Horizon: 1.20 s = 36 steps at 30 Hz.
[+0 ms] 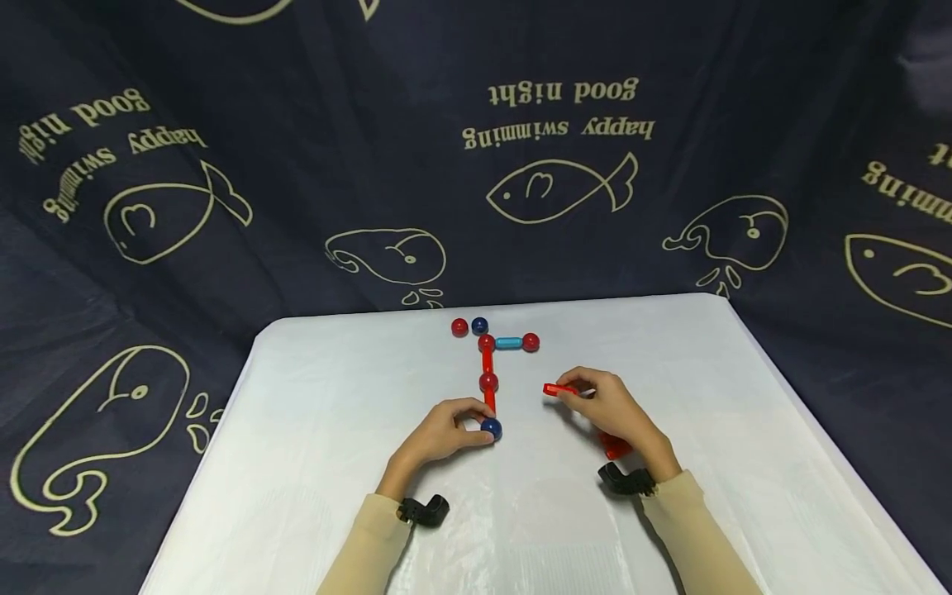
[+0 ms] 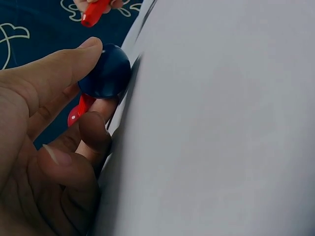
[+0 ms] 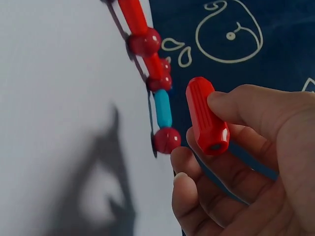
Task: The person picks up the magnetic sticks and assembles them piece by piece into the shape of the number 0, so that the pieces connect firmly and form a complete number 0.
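Observation:
My left hand [image 1: 445, 431] pinches a dark blue ball [image 1: 491, 429] between thumb and fingers, low on the white table. This ball sits at the near end of a chain. From it a red rod [image 1: 489, 402] runs to a red ball [image 1: 487, 382], then another red rod [image 1: 487, 360] reaches a red corner ball [image 1: 487, 343]. A light blue rod [image 1: 509, 343] goes right from that corner to an end ball [image 1: 530, 341], also red. To the right, my right hand [image 1: 606, 406] holds a separate red ribbed rod [image 3: 209, 115] between thumb and fingers, above the table.
A loose red ball [image 1: 459, 327] and a dark blue one [image 1: 479, 326] lie beyond the corner. More red pieces [image 1: 615, 446] lie beneath the right wrist, partly hidden. A dark cloth [image 1: 372, 149] with fish drawings hangs behind the white table [image 1: 335, 372].

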Available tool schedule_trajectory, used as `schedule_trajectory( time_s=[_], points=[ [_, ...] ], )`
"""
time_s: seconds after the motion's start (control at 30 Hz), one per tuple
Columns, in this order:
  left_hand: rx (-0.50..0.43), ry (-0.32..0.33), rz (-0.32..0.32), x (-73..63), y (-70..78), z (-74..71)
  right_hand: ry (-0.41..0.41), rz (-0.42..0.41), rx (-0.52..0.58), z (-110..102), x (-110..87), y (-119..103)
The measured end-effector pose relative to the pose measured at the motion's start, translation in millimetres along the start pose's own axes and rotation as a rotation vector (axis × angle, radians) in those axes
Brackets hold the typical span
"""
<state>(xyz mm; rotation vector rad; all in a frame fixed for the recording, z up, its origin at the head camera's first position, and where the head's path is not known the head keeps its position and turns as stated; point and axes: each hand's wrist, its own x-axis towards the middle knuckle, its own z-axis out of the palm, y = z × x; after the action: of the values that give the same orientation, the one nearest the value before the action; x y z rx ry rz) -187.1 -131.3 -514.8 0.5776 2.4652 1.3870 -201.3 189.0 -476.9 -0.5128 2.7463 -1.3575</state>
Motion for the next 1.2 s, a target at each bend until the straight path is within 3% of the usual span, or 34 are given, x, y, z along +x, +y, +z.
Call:
schedule_trajectory(
  time_s=[0.53, 1.2],
  points=[
    [-0.010, 0.005, -0.008, 1.2, -1.4, 1.4, -0.081, -0.050, -0.011, 35.6, 2.2, -8.0],
    [-0.023, 0.003, -0.004, 1.0, 0.1, 0.5, -0.133, -0.051, 0.016, 52.7, -0.5, -15.1]
  ],
)
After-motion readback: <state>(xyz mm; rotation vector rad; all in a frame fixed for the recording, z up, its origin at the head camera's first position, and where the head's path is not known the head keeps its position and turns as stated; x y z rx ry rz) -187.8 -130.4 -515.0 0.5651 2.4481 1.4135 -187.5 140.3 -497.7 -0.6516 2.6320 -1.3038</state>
